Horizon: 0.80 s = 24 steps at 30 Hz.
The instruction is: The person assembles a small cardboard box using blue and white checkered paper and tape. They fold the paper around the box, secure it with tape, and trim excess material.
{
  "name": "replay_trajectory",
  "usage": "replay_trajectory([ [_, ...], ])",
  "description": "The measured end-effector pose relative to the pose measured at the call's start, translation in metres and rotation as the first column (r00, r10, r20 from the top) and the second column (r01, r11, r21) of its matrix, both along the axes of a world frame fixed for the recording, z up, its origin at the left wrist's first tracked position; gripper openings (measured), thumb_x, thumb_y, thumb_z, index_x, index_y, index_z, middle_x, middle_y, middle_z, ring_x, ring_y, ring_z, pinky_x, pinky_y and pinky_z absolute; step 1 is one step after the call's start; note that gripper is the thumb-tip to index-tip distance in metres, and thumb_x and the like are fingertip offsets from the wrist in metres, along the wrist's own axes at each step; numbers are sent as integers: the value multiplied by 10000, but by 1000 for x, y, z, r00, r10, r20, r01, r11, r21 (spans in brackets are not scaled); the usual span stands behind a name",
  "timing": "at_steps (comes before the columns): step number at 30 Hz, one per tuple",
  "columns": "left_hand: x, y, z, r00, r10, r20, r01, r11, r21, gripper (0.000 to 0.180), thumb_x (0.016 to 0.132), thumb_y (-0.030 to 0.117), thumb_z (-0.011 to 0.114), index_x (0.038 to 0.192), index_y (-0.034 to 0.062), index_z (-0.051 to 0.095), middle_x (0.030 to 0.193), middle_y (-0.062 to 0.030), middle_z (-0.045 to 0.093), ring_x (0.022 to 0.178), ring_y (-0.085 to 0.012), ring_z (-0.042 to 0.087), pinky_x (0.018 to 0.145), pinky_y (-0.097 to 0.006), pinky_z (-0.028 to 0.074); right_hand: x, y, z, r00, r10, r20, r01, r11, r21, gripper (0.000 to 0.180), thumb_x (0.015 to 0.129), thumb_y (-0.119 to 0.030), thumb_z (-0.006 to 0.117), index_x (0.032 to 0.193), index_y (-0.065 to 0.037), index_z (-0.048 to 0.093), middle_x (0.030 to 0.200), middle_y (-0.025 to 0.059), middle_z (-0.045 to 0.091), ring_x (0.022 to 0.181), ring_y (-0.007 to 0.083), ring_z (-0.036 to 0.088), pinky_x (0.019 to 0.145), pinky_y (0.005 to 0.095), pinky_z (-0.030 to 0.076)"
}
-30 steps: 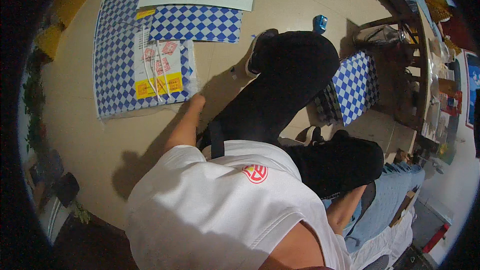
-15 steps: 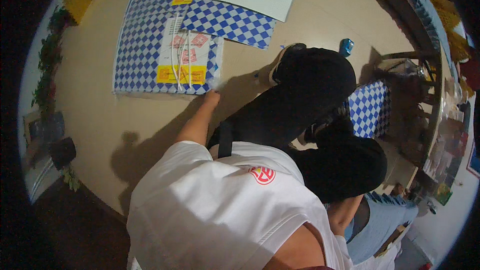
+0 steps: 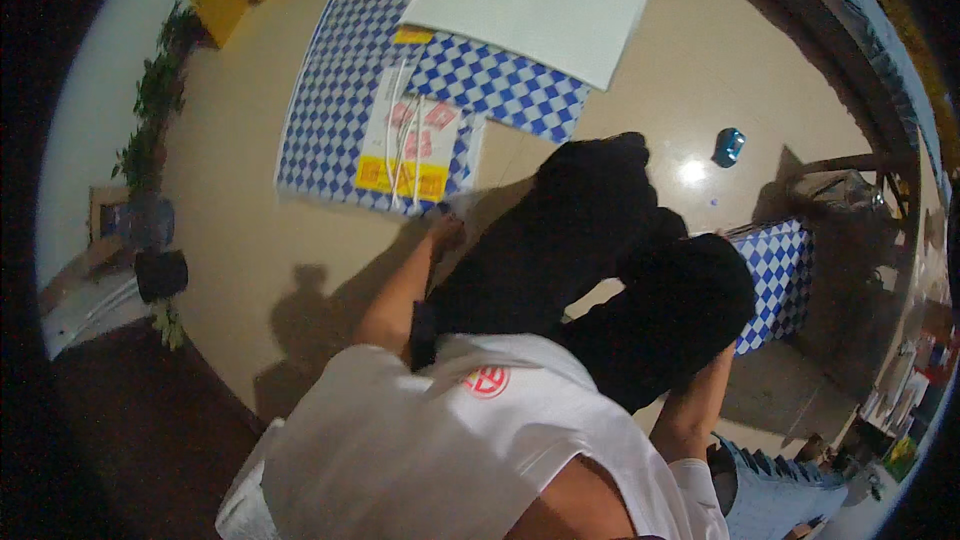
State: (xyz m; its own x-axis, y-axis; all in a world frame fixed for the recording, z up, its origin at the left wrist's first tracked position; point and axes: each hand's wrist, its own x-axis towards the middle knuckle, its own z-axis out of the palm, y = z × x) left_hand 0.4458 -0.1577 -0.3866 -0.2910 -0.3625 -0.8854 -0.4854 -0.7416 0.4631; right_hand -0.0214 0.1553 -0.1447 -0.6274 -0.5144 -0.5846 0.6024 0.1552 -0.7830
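My left hand (image 3: 447,229) is low by the near right corner of a flat package (image 3: 335,120) in clear plastic, with a blue-and-white checkered surface. Shadow blurs its fingers, so whether they grip the corner cannot be told. White cords (image 3: 395,155) cross a paper label (image 3: 372,145) with red marks and a yellow band on the package. My right forearm (image 3: 695,408) reaches forward beside my right knee, and the leg hides that hand. Beyond the knee stands another blue-and-white checkered piece (image 3: 775,275).
A white board (image 3: 530,10) and a checkered sheet (image 3: 500,85) overlap the package. A small teal object (image 3: 729,147) lies on the tiled floor (image 3: 660,200). Dark-framed furniture (image 3: 850,165) stands at right, plants (image 3: 150,130) at left. My black-trousered legs (image 3: 570,240) are bent between my arms.
The view has shifted, moving the floor items rightward and down in the picture. My knees are closer together, and the shoes no longer show. My right forearm reaches further forward; my left hand stays by the corner.
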Motion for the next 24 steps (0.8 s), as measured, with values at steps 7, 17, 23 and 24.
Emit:
replay_trajectory([
  [7, -75, -63, -15, 965, 215, -149, -229, 970, -84, 369, 973, 236, 598, 1303, 80, 547, 1112, -101, 641, 1018, -260, 659, 900, -384, 555, 3, -68, 22, 910, 285, 301, -273, 959, -79, 329, 1038, -317, 501, 903, -69, 671, 767, 35, 658, 707, 176, 610, 710, 306, 486],
  [17, -191, -129, -76, 680, 731, 54, -733, 680, 14, 311, 875, 216, 739, 1090, 37, 603, 1048, -84, 590, 932, -222, 597, 922, -323, 536, -48, -136, -131, 746, 661, 81, -665, 745, 51, 370, 1035, -324, 516, 1115, 9, 656, 1011, 122, 717, 899, 223, 674, 869, 336, 519],
  [23, -226, -156, -80, 636, 769, 65, -772, 635, 28, 344, 875, 260, 771, 1091, 47, 609, 994, -73, 581, 839, -191, 564, 756, -275, 528, -104, -230, -208, 631, 774, 54, -751, 592, 291, 334, 1005, -279, 574, 1183, 2, 607, 1001, 129, 709, 859, 204, 678, 728, 337, 550],
  [24, -219, -157, -84, 654, 755, 56, -757, 652, 54, 347, 893, 258, 755, 1120, 50, 596, 1016, -78, 585, 862, -197, 559, 781, -298, 521, -108, -251, -209, 572, 820, 27, -774, 528, 350, 329, 995, -267, 580, 1170, 11, 604, 985, 124, 706, 830, 204, 682, 711, 346, 554],
])
